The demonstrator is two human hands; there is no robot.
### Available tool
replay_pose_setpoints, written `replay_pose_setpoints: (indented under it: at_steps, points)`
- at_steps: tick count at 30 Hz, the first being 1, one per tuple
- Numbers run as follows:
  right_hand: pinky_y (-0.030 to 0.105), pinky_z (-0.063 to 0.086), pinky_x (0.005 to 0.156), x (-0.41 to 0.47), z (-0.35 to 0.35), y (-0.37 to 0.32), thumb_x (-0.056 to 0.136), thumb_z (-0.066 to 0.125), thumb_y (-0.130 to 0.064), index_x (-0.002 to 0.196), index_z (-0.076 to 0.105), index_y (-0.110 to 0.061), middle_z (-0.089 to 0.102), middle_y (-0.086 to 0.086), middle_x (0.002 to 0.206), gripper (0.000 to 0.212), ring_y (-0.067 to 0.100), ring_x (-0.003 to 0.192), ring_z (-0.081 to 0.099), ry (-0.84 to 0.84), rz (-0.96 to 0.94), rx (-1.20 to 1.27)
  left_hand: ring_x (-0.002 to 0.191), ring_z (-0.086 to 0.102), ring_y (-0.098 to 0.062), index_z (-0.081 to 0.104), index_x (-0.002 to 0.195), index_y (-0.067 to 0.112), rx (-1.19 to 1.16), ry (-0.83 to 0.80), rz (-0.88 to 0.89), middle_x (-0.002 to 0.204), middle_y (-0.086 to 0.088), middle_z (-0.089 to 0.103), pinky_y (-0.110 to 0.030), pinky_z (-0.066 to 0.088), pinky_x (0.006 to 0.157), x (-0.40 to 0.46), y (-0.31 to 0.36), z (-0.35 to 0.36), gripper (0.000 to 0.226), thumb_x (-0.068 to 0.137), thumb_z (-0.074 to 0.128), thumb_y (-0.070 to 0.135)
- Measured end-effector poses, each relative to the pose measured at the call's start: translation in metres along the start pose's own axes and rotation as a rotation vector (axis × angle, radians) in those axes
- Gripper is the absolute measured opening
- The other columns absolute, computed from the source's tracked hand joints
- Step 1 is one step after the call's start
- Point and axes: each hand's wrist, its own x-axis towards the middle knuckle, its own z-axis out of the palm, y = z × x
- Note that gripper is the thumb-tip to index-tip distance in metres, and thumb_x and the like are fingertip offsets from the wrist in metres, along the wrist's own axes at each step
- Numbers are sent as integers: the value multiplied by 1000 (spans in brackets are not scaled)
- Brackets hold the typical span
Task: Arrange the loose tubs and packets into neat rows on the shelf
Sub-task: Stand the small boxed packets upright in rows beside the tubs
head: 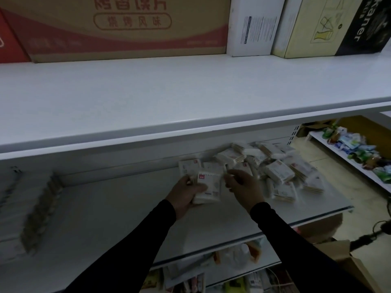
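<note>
A wide white upper shelf (148, 92) fills the top half of the view, carrying a large brown and red cardboard carton (127, 28) at the back left, with a white box (254, 28) and a yellow and black box (330, 26) beside it to the right. Below it runs the white lower shelf (105, 218), dim under the overhang. On its left end stands a blurred row of packs (33, 212) set on edge, side by side. Toward its right end lies a loose heap of white packets (277, 170), tumbled at all angles and overlapping each other. Two black sleeves (135, 244) reach in from below. The left hand (186, 193) grips a small stack of packets (208, 188), thumb across the front and fingers curled beneath. The right hand (243, 187) sits just beside that stack, fingers bent and pinching the corner of a packet at the edge of the heap.
</note>
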Motion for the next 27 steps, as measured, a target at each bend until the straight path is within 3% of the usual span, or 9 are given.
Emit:
replay_pose_setpoints:
  at_steps: [2,5,9,11,14,17,20,24,27]
  points:
    - [40,58,74,14,-8,0,91,58,-44,97,69,-14,71,2,81,32,19,75,68,146,42,26,81,68,-26,60,106,4,-1,26,20,100,-14,71,-39,56,74,0,1,-1,20,88,59,-5]
    - [31,57,60,36,-11,-4,89,61,-45,105,67,-8,69,6,78,41,23,69,67,236,147,162,88,68,-31,60,103,6,-2,50,27,104,-18,70,-46,55,82,-1,1,-9,19,88,62,-4]
    - [37,60,66,63,-2,-4,78,68,-55,81,68,-5,70,11,74,50,24,66,69,235,248,171,93,67,-33,59,109,5,0,95,38,108,-19,69,-51,53,89,-3,4,-20,27,85,64,-5]
    - [39,61,64,72,2,-1,72,74,-52,84,69,-6,71,12,79,48,28,73,70,235,265,172,91,67,-32,58,105,8,-14,124,44,106,-18,69,-51,53,89,-5,7,-24,25,85,65,-6]
    - [34,57,58,72,8,4,73,76,-32,108,65,-7,69,14,92,45,30,84,68,239,283,328,95,66,-34,59,103,9,-8,136,55,107,-17,68,-53,52,92,-8,10,-32,23,85,64,-6]
    - [32,54,62,53,13,1,84,64,-18,114,61,-8,65,16,97,31,24,78,61,155,257,424,90,68,-31,59,103,9,-1,143,84,105,-16,69,-45,57,82,-10,13,-37,22,87,63,-5]
    - [33,54,67,34,11,-3,89,63,-17,116,58,-14,63,14,105,28,24,85,61,35,206,464,80,68,-24,59,99,11,-15,166,101,99,-11,69,-32,59,62,-11,19,-39,20,88,61,-5]
    - [32,52,65,15,3,-12,85,66,-5,122,53,-16,65,15,109,40,26,88,64,22,163,522,81,67,-26,55,109,7,-38,190,94,107,-15,67,-36,58,66,-11,20,-47,26,86,61,-5]
    - [29,55,67,0,7,-24,85,63,3,118,57,-11,68,12,104,36,24,89,65,-125,145,563,79,65,-24,53,110,13,-21,207,86,106,-11,65,-35,56,66,-16,20,-51,26,88,61,1]
